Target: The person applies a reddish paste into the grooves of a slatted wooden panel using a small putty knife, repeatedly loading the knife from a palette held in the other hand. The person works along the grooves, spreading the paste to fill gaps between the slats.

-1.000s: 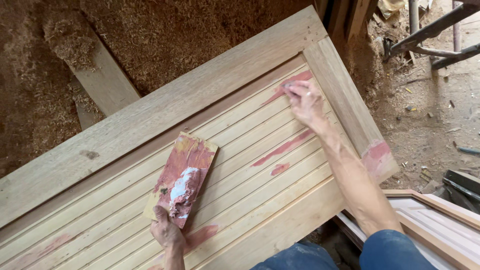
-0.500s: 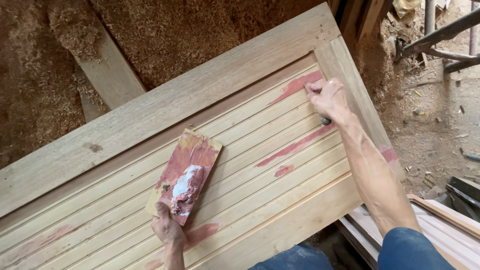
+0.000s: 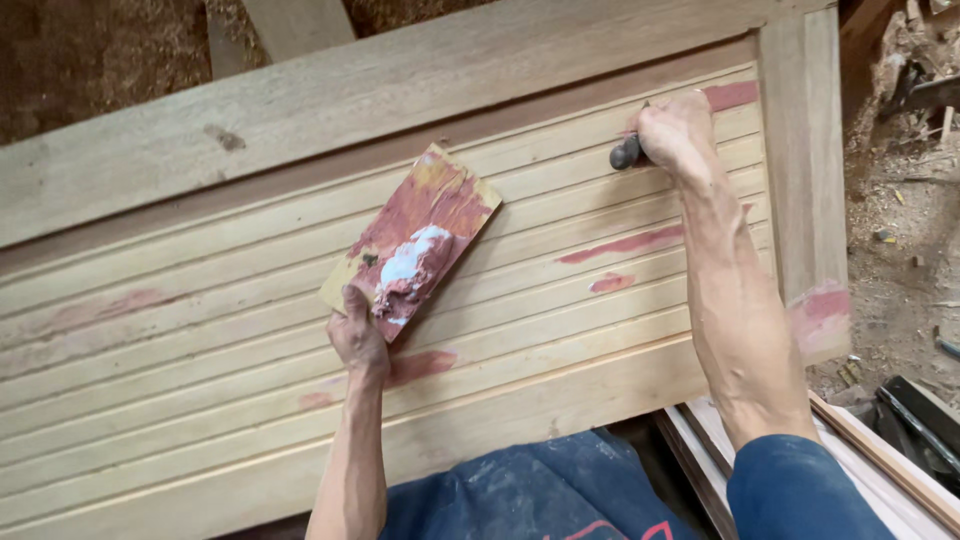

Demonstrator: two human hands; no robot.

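The left hand is pinching the near corner of a small filler-smeared board, fingers closed on its edge, the pink-and-white putty sitting just beyond the grip. The right hand is wrapping tight around a dark-handled tool, pressing it into a groove of the slatted wooden panel, pink filler streaks lying just below that fist. The tilted board risks shedding putty onto bare slats; a slipping tool could gouge the soft wood. Sawdust and offcuts are littering the dirt floor to the right.
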